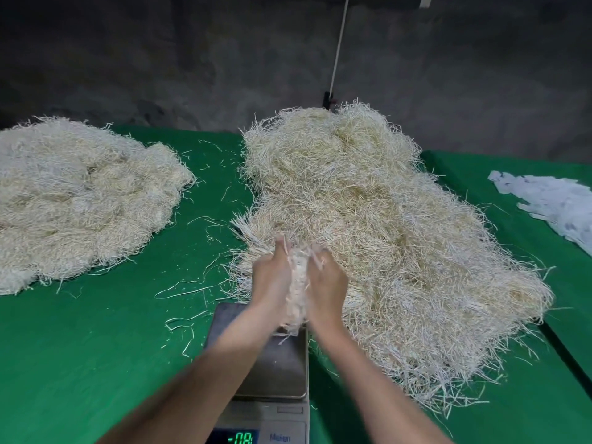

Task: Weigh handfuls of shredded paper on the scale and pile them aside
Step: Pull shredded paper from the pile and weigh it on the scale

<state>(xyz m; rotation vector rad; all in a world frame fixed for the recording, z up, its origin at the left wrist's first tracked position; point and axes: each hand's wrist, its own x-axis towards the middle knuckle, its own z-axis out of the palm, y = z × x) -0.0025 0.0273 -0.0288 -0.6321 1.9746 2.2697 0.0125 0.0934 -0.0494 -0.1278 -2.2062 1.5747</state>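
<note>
A handful of shredded paper (pixel 297 293) is pressed between my left hand (pixel 270 277) and my right hand (pixel 326 283), above the far end of the scale's steel pan (pixel 278 366). Both hands sit at the near left edge of the big heap of shredded paper (pixel 368 225) in the middle of the table. The scale's green display (pixel 240 439) reads a small negative figure. A second pile of shredded paper (pixel 73 200) lies at the left.
The table is covered in green cloth (pixel 96 347) with loose paper strands scattered between the piles. Flat white paper scraps (pixel 551 200) lie at the far right. A dark gap (pixel 567 354) runs beside the right table section. A rough dark wall stands behind.
</note>
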